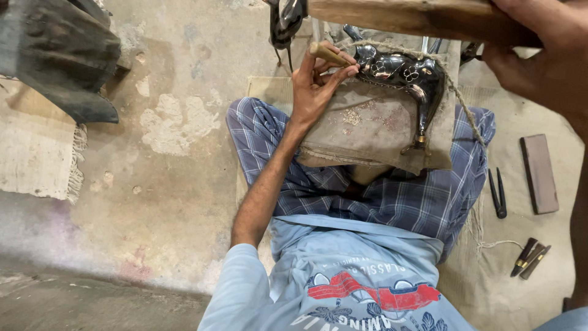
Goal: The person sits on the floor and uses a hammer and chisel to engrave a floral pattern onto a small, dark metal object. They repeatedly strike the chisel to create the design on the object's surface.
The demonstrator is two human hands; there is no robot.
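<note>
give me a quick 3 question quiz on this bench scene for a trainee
1. True or false: the left hand holds a chisel against the dark metal animal figure.
2. What does the right hand grip? A) a wooden mallet B) a paintbrush C) a cloth
3. Fill in: the figure is tied down with a ____ over the padded block.

Key: 1 true. 2 A, the wooden mallet raised near the top edge. 3 rope.
</note>
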